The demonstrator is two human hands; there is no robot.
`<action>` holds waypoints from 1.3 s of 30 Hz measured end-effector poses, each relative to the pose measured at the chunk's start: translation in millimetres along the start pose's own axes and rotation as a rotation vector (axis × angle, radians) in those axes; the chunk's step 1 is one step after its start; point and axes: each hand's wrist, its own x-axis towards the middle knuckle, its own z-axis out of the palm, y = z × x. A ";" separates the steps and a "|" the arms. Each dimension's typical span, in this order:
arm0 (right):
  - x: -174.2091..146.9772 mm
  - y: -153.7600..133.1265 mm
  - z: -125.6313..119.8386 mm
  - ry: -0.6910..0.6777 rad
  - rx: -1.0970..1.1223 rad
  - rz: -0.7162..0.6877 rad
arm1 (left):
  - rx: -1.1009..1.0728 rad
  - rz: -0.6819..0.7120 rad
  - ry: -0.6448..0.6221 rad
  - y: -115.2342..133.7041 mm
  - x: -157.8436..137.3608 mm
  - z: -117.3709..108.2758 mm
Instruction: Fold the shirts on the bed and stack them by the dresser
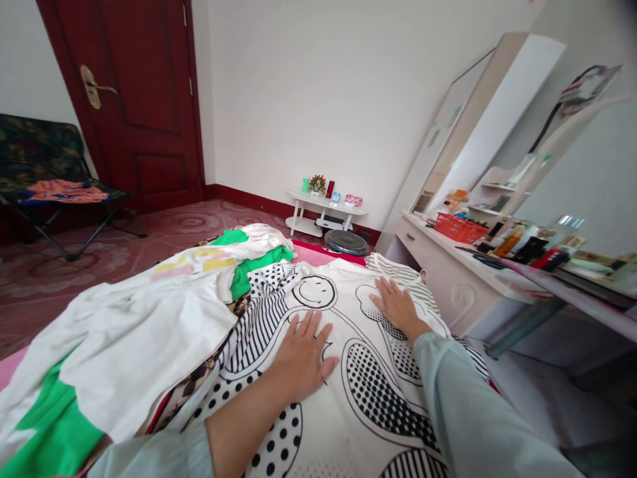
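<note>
A white garment with black line drawings (343,325), dots and stripes lies spread out in front of me. My left hand (304,355) rests flat on its middle, just below a smiling face print, with the fingers spread. Farther right, my right hand (395,307) lies palm down on the same cloth beside a cloud-shaped print, fingers stretched out. Neither hand grips the fabric. To the left lies a white and green garment (164,332) with yellow and pink patches, loosely laid out. The near end of the printed garment runs out of view.
On the right stands a white dressing table (450,272) with a red basket (460,227) and several bottles. A low white stand (326,199) is by the far wall, near a round dark object (347,242). A folding chair (44,159) holds orange cloth beside the red door (144,86).
</note>
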 end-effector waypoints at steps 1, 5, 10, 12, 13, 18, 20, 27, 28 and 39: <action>6.8 3.5 5.1 -0.027 -0.001 0.058 | -0.005 0.001 -0.004 -0.4 0.2 0.3; 24.6 8.9 20.2 -0.093 0.030 0.223 | -0.007 0.000 -0.003 -1.9 1.1 1.4; 28.7 2.2 9.1 -0.207 0.102 0.283 | -0.005 0.009 0.002 -2.6 1.0 1.7; 22.3 -10.7 -5.9 -0.227 0.140 0.291 | -0.004 0.009 0.011 -2.6 1.1 2.3; 15.7 -21.0 -13.8 -0.201 0.164 0.284 | -0.004 0.009 0.016 -2.6 1.1 2.6; -51.6 -95.4 -32.1 -0.077 0.331 0.127 | -0.007 0.010 0.048 -2.6 0.2 3.4; -82.5 -119.0 -26.9 -0.108 0.349 0.043 | -0.009 0.015 0.069 -2.9 -0.9 2.5; -117.3 -130.2 -8.6 -0.047 0.298 0.006 | -0.002 0.028 0.114 -2.5 -6.2 0.5; -116.3 -128.7 -8.9 -0.051 0.310 0.010 | 0.003 0.026 0.125 -2.3 -6.2 -0.4; -114.6 -124.3 -10.0 -0.007 0.417 0.005 | 0.112 -0.245 0.283 -69.6 38.6 -83.8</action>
